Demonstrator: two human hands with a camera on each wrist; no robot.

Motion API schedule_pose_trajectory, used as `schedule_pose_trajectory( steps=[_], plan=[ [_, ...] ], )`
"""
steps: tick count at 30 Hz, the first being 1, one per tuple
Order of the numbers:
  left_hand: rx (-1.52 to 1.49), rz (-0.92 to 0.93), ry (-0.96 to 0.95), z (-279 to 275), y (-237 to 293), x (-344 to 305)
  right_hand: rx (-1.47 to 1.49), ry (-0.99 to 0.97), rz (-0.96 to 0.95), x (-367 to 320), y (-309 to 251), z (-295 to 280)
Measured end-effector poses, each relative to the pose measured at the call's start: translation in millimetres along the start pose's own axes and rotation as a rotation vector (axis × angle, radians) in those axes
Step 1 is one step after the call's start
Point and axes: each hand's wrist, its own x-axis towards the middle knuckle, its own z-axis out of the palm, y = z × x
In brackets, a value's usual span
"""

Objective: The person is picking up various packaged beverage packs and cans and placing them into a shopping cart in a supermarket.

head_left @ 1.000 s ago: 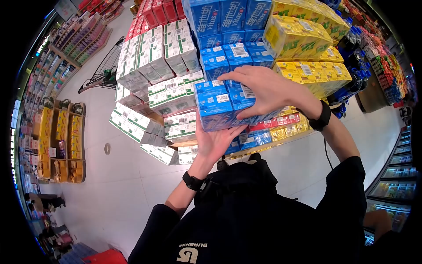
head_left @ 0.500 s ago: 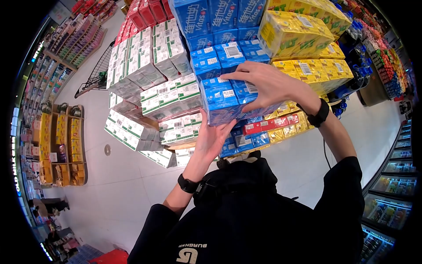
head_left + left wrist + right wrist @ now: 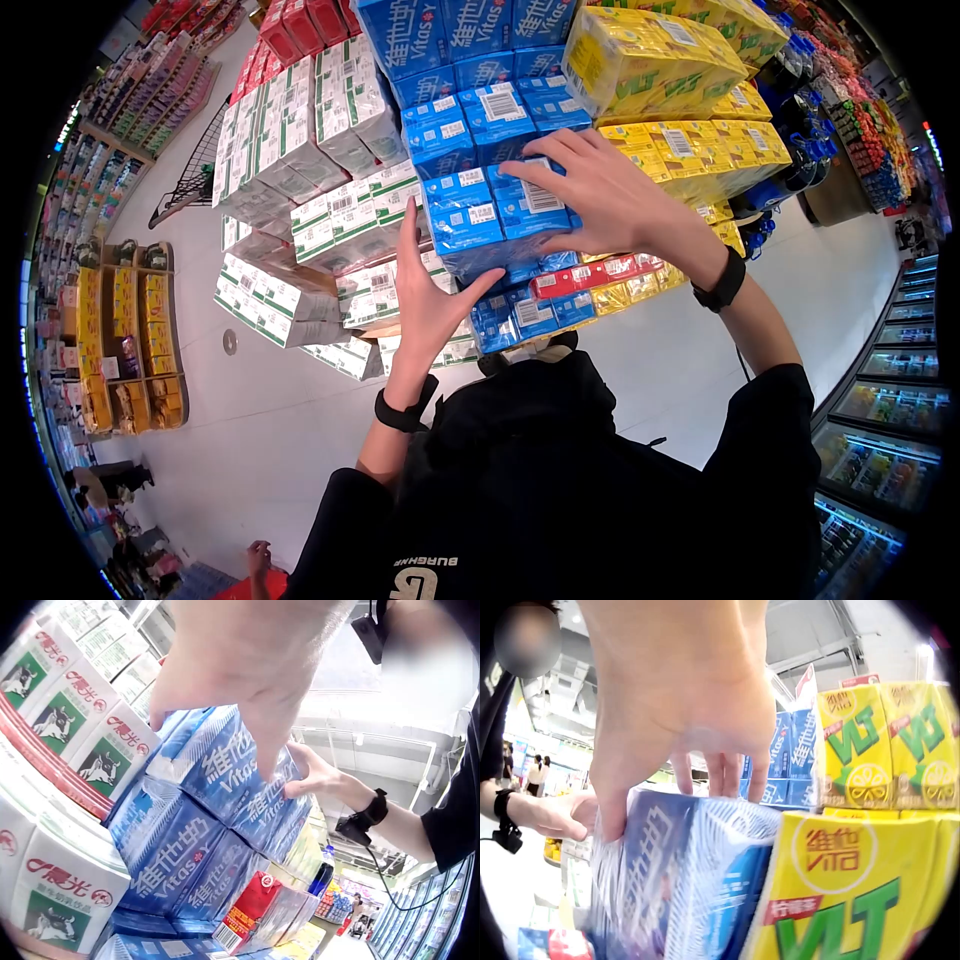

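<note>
A shrink-wrapped pack of blue Vitasoy drink cartons (image 3: 466, 227) sits on the stepped stack, in front of more blue packs. My right hand (image 3: 625, 205) grips it from above, fingers over the barcoded top and thumb on the front face; the right wrist view shows that thumb pressing the wrap of the pack (image 3: 660, 877). At the pack's left front corner is my left hand (image 3: 428, 300), its fingers straight along the side and its thumb spread under the front. In the left wrist view the left hand (image 3: 232, 667) overlaps the pack's upper front.
White-and-green milk packs (image 3: 350, 215) stand on the left of the stack, yellow lemon tea packs (image 3: 690, 150) on the right. A red carton row (image 3: 590, 275) lies low in front. Beyond are a shopping cart (image 3: 190, 185), a snack shelf (image 3: 130, 340) and glass-door fridges (image 3: 880, 440).
My left hand has slid from beneath the pack to its left front corner, and its fingers have spread. The right hand keeps its hold. The pack sits closer against the blue packs behind.
</note>
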Motion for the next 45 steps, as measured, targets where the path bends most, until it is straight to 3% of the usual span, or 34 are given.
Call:
schedule_pose_trajectory(
  steps=[4,10,18,28,31,34,35,38,44,45],
  plan=[
    [-0.042,-0.078,-0.014,20.6,-6.1,7.4,0.047,-0.018,0.123,-21.3,11.1,7.6],
    [-0.04,-0.031,0.029,24.6,-11.3,7.9,0.018,-0.006,0.044,-12.6,25.7,9.2],
    [-0.07,-0.021,0.038,28.0,-11.5,9.1,-0.016,-0.02,0.11,-12.0,5.0,-1.4],
    [-0.108,-0.058,0.003,26.9,-5.4,8.0,-0.052,0.152,0.105,-18.8,-4.7,25.6],
    [-0.164,-0.066,-0.033,30.1,-5.0,5.1,-0.02,0.266,0.137,-31.0,-17.3,22.5],
    [-0.054,0.004,0.012,21.6,-8.4,1.7,0.113,0.503,0.099,-65.4,-34.7,37.1],
    [-0.114,-0.025,0.0,18.9,-9.2,-1.7,0.11,0.499,0.089,-77.0,-41.4,44.3],
    [-0.032,0.034,0.068,8.9,-14.1,-18.4,0.147,0.194,0.201,-101.3,-50.9,67.4],
    [-0.092,-0.01,0.02,-14.0,-19.9,-75.4,0.174,-0.014,0.391,-127.5,-33.8,106.1],
    [-0.097,-0.031,0.002,-17.1,-19.9,-85.2,0.184,0.019,0.355,-125.0,-33.4,105.4]
  ],
)
